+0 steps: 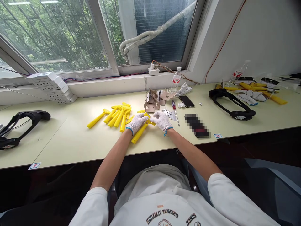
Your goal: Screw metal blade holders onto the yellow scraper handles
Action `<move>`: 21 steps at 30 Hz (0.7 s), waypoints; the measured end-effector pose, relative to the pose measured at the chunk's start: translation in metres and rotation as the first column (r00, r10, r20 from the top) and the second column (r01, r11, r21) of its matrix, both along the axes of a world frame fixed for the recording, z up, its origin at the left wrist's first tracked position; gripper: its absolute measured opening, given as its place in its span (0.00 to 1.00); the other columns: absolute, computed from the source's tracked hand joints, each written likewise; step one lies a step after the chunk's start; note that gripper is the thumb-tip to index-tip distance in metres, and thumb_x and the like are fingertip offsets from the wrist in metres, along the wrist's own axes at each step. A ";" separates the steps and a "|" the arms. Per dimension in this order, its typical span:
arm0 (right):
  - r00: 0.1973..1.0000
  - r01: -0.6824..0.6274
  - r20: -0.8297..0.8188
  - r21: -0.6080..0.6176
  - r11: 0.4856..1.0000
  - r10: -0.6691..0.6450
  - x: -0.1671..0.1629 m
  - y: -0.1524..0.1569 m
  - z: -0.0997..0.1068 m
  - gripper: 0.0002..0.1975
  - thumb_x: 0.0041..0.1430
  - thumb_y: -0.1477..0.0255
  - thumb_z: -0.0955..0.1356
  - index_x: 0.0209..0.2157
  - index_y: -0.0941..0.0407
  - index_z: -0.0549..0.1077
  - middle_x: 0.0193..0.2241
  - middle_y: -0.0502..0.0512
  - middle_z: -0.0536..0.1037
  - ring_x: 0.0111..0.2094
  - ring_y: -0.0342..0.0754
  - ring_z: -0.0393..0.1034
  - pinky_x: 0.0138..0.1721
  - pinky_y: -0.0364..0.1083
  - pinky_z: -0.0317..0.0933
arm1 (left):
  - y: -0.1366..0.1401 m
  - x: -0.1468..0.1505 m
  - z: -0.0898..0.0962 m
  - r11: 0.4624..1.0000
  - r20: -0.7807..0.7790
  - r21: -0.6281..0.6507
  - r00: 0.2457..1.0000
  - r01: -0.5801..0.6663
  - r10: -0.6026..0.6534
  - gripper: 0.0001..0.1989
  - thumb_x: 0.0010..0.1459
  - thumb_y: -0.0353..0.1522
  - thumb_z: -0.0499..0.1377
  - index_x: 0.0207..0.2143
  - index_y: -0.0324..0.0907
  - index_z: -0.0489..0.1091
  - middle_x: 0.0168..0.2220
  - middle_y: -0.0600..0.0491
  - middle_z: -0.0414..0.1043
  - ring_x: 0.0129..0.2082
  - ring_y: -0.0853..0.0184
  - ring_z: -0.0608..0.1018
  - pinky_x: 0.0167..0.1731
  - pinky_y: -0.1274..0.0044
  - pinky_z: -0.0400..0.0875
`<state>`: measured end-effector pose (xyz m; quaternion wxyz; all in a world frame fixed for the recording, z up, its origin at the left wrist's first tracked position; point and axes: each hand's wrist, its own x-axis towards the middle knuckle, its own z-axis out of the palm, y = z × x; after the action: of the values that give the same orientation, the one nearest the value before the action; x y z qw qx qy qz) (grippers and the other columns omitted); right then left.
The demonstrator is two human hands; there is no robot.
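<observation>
My left hand (pixel 137 121), in a white knit glove with blue trim, is closed on a yellow plastic scraper-like handle (pixel 139 134) whose grip end points toward me. My right hand (pixel 161 120), gloved the same way, has its fingers pinched at the head of that handle; whatever they hold is too small to make out. Left of my hands lies a pile of similar yellow handles (pixel 118 116), with a single one (pixel 97 119) farther left. Small metal plates (pixel 169 114) lie beside my right hand, and a screwdriver (pixel 175 112) rests just past them.
Behind my hands sit brown cardboard pieces (pixel 154 101), a water bottle (pixel 176 81) and a power strip (pixel 184 90). To the right lie a phone (pixel 186 101), a blurred dark object (pixel 197 125) and a black headset frame (pixel 231 103). Another black frame (pixel 22 128) is far left.
</observation>
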<state>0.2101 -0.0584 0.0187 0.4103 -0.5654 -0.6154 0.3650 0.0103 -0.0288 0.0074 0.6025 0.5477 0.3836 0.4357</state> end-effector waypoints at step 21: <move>0.982 -0.168 -0.109 -0.153 0.974 0.152 0.012 0.000 0.007 0.20 0.74 0.61 0.72 0.55 0.63 0.77 0.48 0.58 0.79 0.46 0.48 0.78 0.47 0.48 0.77 | 0.003 -0.008 -0.007 0.963 0.136 0.000 0.954 0.271 -0.268 0.23 0.56 0.42 0.77 0.48 0.36 0.84 0.45 0.42 0.85 0.43 0.57 0.86 0.48 0.70 0.78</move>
<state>0.2223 -0.0587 0.0254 0.3615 -0.5271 -0.6068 0.4725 0.0021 -0.0259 0.0001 0.6859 0.5585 0.2676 0.3820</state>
